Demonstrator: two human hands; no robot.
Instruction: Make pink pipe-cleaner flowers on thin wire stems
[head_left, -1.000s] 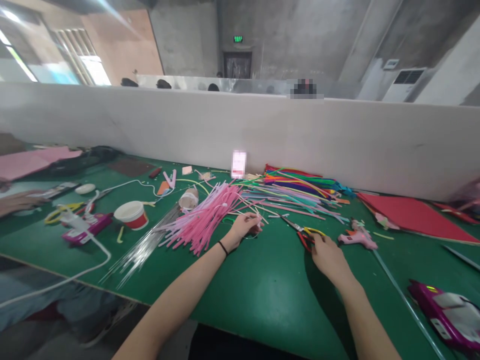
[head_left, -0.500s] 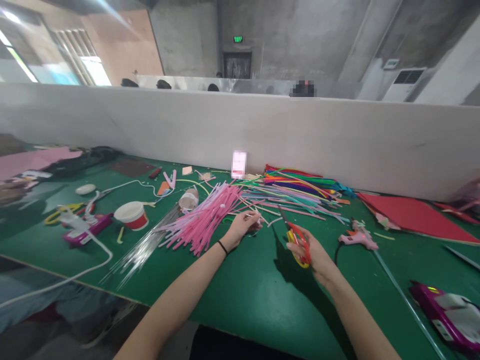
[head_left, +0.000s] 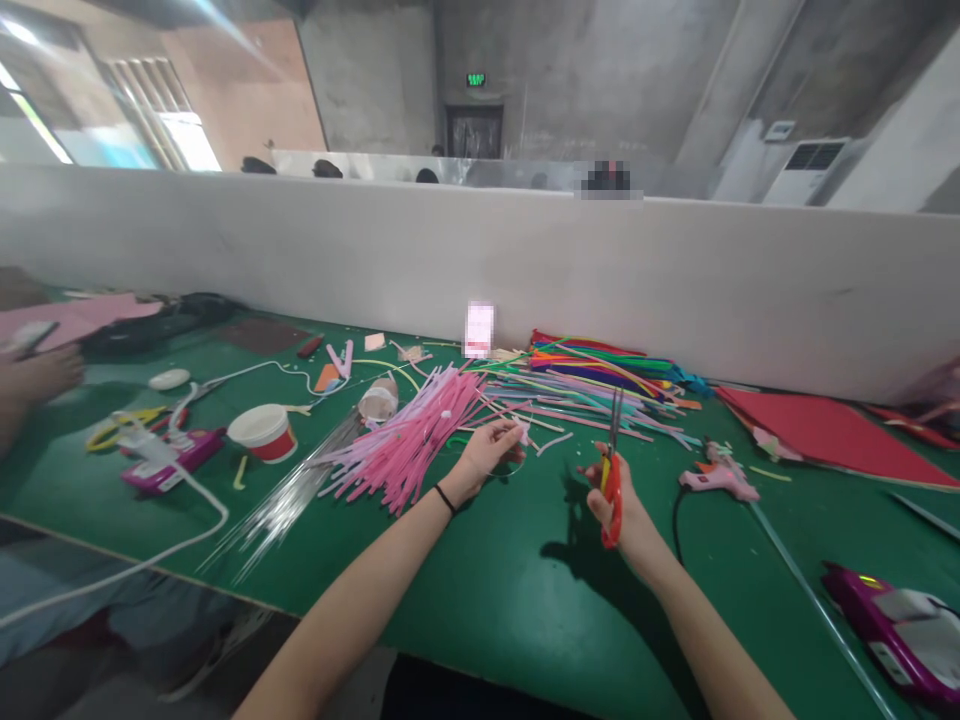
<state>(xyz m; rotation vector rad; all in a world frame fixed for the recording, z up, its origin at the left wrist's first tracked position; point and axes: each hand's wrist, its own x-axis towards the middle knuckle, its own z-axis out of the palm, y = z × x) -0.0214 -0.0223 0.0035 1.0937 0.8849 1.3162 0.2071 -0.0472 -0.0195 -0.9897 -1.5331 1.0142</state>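
Note:
My right hand [head_left: 627, 520] is closed around the handles of red-and-yellow scissors [head_left: 612, 490], whose dark blades point up and away from me. To its left, my left hand [head_left: 486, 458] pinches a small pale pink piece [head_left: 524, 431] between thumb and fingertips; its exact kind is too small to tell. Beside that hand lies a spread bundle of pink and lilac pipe cleaners [head_left: 420, 435]. Behind both hands are loose pastel and bright-coloured pipe cleaners [head_left: 600, 365]. The scissors are apart from the pink piece.
Left on the green table [head_left: 480, 590] are a white-and-red tub [head_left: 264, 434], thin metal wires [head_left: 289, 505] and a purple device [head_left: 172, 460]. At right are a pink glue gun [head_left: 720, 482], red sheets [head_left: 832, 430] and another purple device [head_left: 892, 630]. A co-worker's hand [head_left: 45, 378] shows far left.
My right hand has turned the scissors from pointing up-left to nearly straight up, slightly farther right. My left hand stays almost in place. A co-worker's hand has come in at the left.

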